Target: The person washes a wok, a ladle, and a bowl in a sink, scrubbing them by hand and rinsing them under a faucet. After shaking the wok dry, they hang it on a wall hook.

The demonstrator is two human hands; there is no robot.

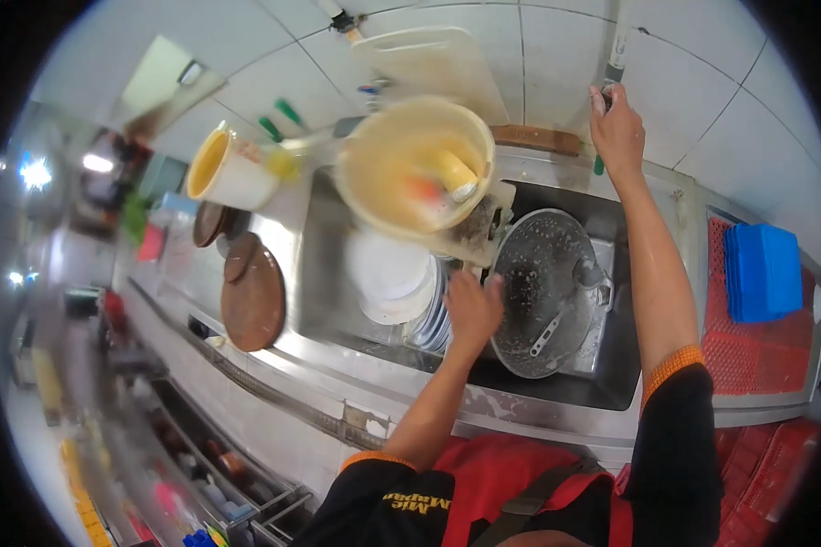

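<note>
So my left hand (472, 308) is down in the sink (324, 246), fingers curled over the stack of plates (394, 283), can't tell how tight. Right hand (617, 130) is up at the wall, wrapped round the tap (611, 73). One pan (547, 292) lies right beside, handle pointing at me. One beige bucket (410, 164) hangs over the plates, blurry. Two wooden lids (251, 296) sit on the desk (283, 237).

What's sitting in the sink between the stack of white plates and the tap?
In the head view, the round perforated metal colander lies between the white plates and the tap under the right hand.
</note>
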